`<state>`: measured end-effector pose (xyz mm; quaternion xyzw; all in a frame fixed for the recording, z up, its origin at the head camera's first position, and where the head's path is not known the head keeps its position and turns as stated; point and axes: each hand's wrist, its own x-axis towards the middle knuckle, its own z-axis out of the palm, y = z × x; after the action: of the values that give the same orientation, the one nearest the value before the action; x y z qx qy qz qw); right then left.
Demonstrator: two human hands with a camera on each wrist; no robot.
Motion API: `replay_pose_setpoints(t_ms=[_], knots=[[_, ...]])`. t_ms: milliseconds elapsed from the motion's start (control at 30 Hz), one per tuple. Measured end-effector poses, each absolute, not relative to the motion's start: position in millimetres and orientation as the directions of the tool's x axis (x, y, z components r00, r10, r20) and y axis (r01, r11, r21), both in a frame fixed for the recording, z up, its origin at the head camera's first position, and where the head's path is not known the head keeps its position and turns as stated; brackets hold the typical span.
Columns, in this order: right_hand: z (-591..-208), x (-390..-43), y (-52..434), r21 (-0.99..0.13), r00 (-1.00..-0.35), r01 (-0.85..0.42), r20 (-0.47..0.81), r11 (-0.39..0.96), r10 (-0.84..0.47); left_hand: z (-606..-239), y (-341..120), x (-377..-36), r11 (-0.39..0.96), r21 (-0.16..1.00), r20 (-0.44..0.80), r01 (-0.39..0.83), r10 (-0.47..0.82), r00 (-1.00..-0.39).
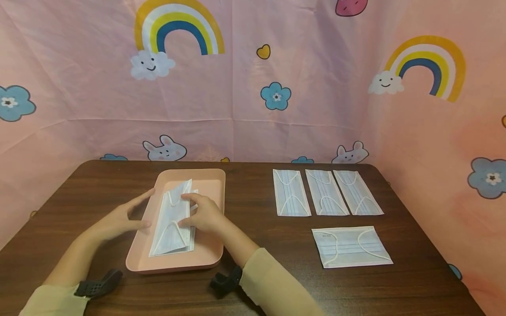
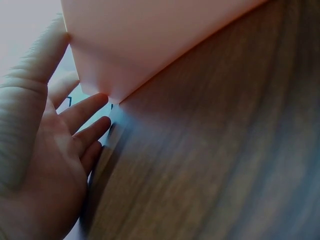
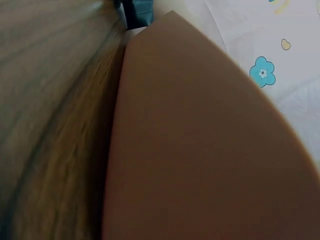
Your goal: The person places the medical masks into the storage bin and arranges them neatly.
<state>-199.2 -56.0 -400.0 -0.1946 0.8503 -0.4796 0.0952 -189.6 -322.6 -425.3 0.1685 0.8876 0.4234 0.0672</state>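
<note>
Both hands, left hand (image 1: 118, 219) and right hand (image 1: 203, 214), rest with straight fingers on white pleated face masks (image 1: 172, 219) stacked in the pink plastic tray (image 1: 213, 180) toward the bench's left edge.

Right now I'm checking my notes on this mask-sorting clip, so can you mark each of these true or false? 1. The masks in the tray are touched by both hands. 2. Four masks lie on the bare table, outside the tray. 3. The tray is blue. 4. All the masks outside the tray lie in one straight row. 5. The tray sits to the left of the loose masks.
1. True: the left hand and the right hand both rest on the masks in the tray.
2. True: three masks in a row and a fourth mask.
3. False: the tray is pink.
4. False: the fourth mask lies alone, turned sideways, nearer the person.
5. True.
</note>
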Motion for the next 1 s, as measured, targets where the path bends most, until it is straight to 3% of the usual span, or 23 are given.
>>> replay_pose_setpoints(t_ms=[600,1000], knots=[[-401.3,-203.8,-56.0,-0.678,-0.885,-0.323,-0.03,0.66,-0.464,-423.7,-322.2,-189.3,0.588,0.775,0.016,0.232,0.347,-0.938],[-405.0,-201.6,-59.0,-0.553,-0.906,-0.33,-0.042,0.766,-0.421,-425.2,-323.1,-189.1,0.598,0.767,0.017,0.233,0.344,-0.939]])
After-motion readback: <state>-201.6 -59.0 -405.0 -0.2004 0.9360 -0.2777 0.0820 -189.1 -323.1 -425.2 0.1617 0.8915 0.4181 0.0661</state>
